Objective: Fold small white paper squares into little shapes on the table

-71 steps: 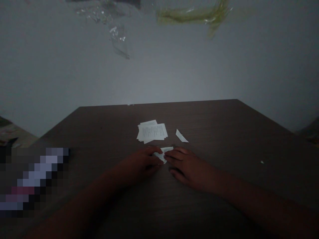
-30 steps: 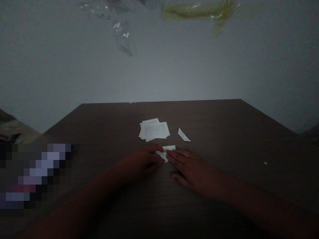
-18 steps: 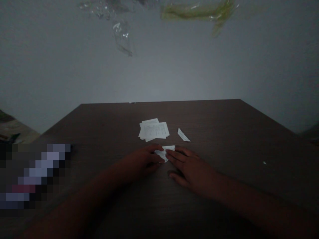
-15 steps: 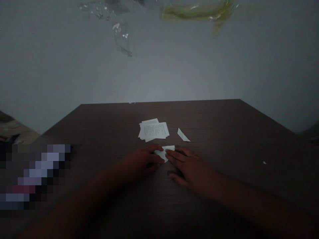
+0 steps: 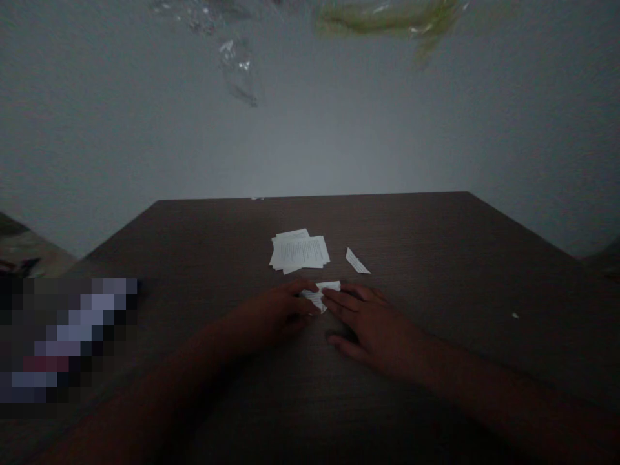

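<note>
A small folded piece of printed paper (image 5: 320,294) lies on the dark wooden table (image 5: 436,258) between my two hands. My left hand (image 5: 278,312) rests on the table with its fingers curled, pinching the paper's left side. My right hand (image 5: 368,320) lies flat with its fingers stretched out, the fingertips pressing the paper's right side. Just beyond the hands sits a small stack of printed paper sheets (image 5: 299,252). A narrow paper scrap (image 5: 356,261) lies to the right of that stack.
A tiny white speck (image 5: 515,315) lies at the right of the table. A blurred-out patch (image 5: 68,342) covers the table's left edge. A grey wall (image 5: 310,142) rises behind the table, with clear and yellowish plastic wrap (image 5: 387,16) at the top.
Both hands stay on the small folded paper with only slight finger shifts. The view has tilted a little.
</note>
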The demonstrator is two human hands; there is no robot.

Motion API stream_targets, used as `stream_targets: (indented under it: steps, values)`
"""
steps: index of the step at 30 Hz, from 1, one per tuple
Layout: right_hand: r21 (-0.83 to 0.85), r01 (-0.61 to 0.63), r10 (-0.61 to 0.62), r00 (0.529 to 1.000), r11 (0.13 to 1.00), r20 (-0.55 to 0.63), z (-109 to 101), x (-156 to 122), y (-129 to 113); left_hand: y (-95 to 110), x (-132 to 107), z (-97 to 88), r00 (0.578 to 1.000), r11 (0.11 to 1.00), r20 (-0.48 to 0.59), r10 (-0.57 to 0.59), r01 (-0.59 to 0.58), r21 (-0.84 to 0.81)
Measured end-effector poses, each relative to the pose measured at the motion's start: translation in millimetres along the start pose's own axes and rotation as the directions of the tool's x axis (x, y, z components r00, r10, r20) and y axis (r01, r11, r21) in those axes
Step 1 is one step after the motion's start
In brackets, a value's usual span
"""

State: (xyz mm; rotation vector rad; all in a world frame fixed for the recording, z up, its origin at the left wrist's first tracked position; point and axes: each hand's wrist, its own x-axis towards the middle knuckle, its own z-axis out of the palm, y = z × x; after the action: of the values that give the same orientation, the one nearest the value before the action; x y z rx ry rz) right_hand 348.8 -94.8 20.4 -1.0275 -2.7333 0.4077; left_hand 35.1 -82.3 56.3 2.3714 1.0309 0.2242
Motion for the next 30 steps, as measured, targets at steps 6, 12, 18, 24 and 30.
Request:
stream_targets:
  steps: [6, 12, 18, 24, 30]
  values:
    - [-0.016, 0.041, -0.041, 0.999, 0.999, 0.016, -3.1, -0.2, 5.3, 4.2, -1.2, -3.4, 1.000, 1.000, 0.009, -0.022, 0.022, -0.002]
    - [-0.038, 0.061, -0.061, 0.998, 0.997, 0.010, -1.8, 0.1, 7.2, 3.6, -2.5, -1.6, 1.000, 1.000, -0.011, 0.020, -0.020, 0.008]
    - [-0.037, 0.067, -0.067, 0.998, 0.997, 0.009, -1.9, -0.2, 8.5, 5.1, -3.6, 0.5, 1.000, 0.996, 0.003, 0.028, -0.028, 0.089]
    - [-0.001, 0.063, -0.063, 0.998, 0.998, 0.025, -4.5, 0.2, 9.5, 2.2, -1.9, 3.5, 0.997, 0.980, 0.008, 0.078, -0.078, 0.182]
    - [-0.015, 0.072, -0.071, 0.997, 0.997, 0.041, -7.1, 1.1, 9.9, 6.4, -2.8, -0.2, 0.999, 0.989, 0.020, 0.039, -0.041, 0.144]
